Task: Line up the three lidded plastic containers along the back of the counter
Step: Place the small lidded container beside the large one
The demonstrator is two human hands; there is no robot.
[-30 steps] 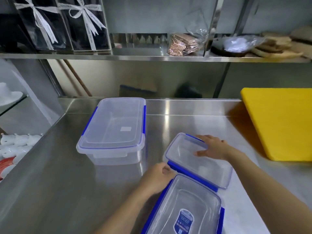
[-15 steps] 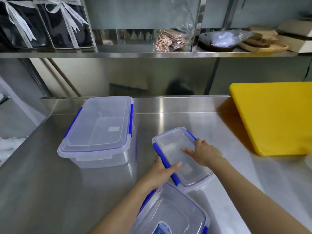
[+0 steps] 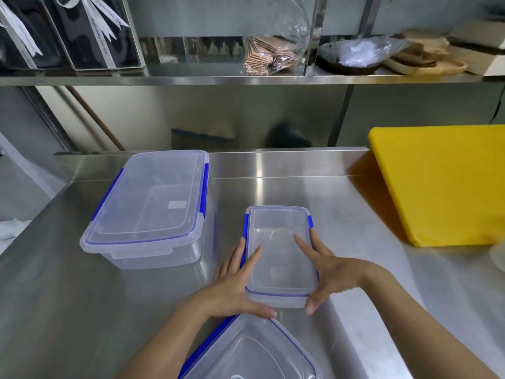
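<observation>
Head view: both hands clasp the small container [image 3: 281, 255] at mid-counter, the left hand [image 3: 232, 285] wrapped round its left side and near corner, the right hand [image 3: 328, 272] round its right side, fingers lying over the lid and thumbs at the near edge; it stands lengthwise, well short of the back ledge, with the big container [image 3: 147, 206] to its left already close to the back and the third container [image 3: 246, 351] at the bottom of the frame, just behind the left thumb. The risks, as I judge them: the steel counter [image 3: 273, 181] looks slick, so a push could skew the small container off line or send it against the raised back ledge; a squeeze on the thin walls might pop a blue clip; drawing the hands back could nudge the third container, which lies askew near the front edge, though how near the edge is cut off from view. To the right a yellow cutting board [image 3: 442, 184] leans at the back and takes up that stretch, so the free room for two more containers lies between it and the big container, and may be tight; the shelf [image 3: 246, 79] above hangs over the back, bearing wrapped goods and ribboned boxes, but seems high enough to clear the lids.
</observation>
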